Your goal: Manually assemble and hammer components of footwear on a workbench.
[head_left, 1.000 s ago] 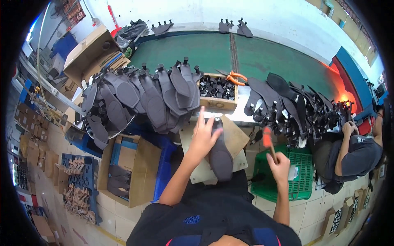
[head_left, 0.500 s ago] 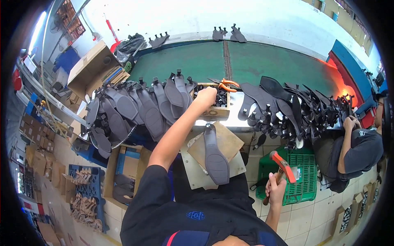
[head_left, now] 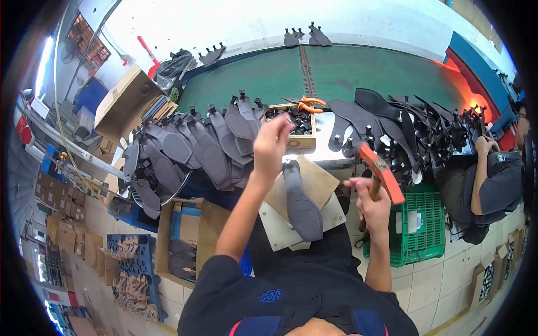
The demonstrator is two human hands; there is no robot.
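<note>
My left hand [head_left: 270,147] is raised just in front of a wooden box [head_left: 302,143] of small black pieces. Its thumb and fingertips are pinched together; whatever they hold is too small to make out. In my right hand [head_left: 373,211] is a hammer [head_left: 383,169] with an orange-red head, held upright by its handle, one finger pointing out to the left. Between the hands a dark grey shoe sole [head_left: 304,208] lies lengthwise on a tan board [head_left: 325,182] over a pale plate [head_left: 335,217] on my lap. Orange-handled pliers [head_left: 311,105] rest across the box's right side.
Heaped grey heeled soles [head_left: 204,151] flank the box on the left, more dark soles [head_left: 386,126] on the right. Behind runs a green conveyor belt [head_left: 241,73]. A green crate [head_left: 420,224] stands at right, near a seated co-worker [head_left: 487,173]. Left is an open carton [head_left: 210,229].
My left hand has come up out of the wooden box, back toward me, fingers pinched. My right hand has lifted the hammer, bringing it closer to the sole.
</note>
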